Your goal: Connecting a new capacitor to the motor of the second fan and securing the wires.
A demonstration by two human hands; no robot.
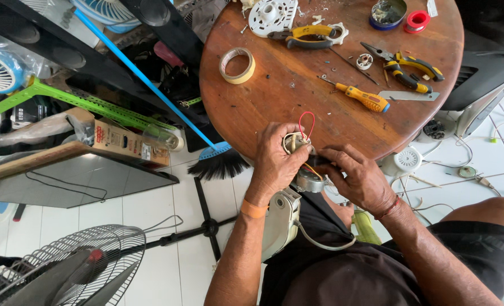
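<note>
My left hand (276, 161) and my right hand (358, 178) both grip a small metal fan motor (308, 180) held at the near edge of the round wooden table (252, 107). A red wire loop (306, 123) and yellow wires rise from the motor between my fingers. The motor sits on top of a cream plastic fan housing (281, 221) resting against my lap, with a grey cable running from it. An orange band circles my left wrist.
On the table lie a masking tape roll (237, 65), a yellow-handled screwdriver (362, 97), two yellow-handled pliers (406, 69), a white fan part (272, 16), red tape (417, 21) and loose screws. A fan guard (53, 269) and fan stand lie on the tiled floor at left; a broom (150, 85) leans nearby.
</note>
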